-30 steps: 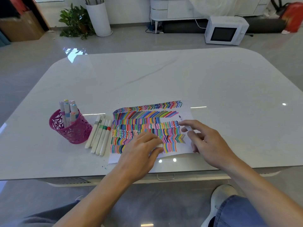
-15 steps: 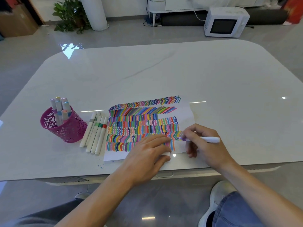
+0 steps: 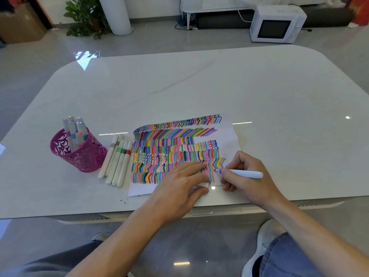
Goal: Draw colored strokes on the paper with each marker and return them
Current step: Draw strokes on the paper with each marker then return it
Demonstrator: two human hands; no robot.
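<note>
A pink cup (image 3: 79,154) of markers stands far left, five capped markers (image 3: 117,160) beside it. The left hand (image 3: 179,188) lies flat, fingers spread, on the paper (image 3: 229,136) — the right hand (image 3: 245,176) pinches a purple marker (image 3: 243,173), tip on the strokes.

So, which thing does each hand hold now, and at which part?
The right hand grips a purple-tipped marker near its tip end. The left hand lies flat on the paper, holding nothing.
</note>
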